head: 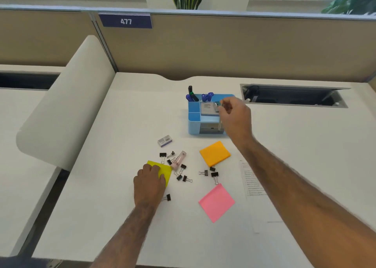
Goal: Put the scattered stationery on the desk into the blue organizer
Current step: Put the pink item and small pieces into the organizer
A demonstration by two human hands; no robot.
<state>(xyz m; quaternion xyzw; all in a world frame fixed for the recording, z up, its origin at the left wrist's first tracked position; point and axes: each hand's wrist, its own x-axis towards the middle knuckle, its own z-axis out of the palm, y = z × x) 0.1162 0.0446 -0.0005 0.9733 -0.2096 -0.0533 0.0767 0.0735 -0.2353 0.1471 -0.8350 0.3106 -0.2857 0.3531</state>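
The blue organizer [193,116] stands mid-desk with markers upright in its back slots and a small grey box in its main tray. My right hand [236,115] hovers over the organizer's right side, fingers pinched on a small teal item [217,104]. My left hand [149,183] rests on a yellow sticky-note pad [165,171], fingers curled over its near edge. Loose on the desk lie an orange pad [215,153], a pink pad [216,202], a pink stapler [179,160], a staple box [165,140] and several black binder clips [184,176].
A printed paper sheet [254,180] lies partly under my right forearm. An open cable tray [293,96] is cut into the desk at the back right. A white curved divider [67,97] bounds the left side; a tan partition [223,46] stands behind.
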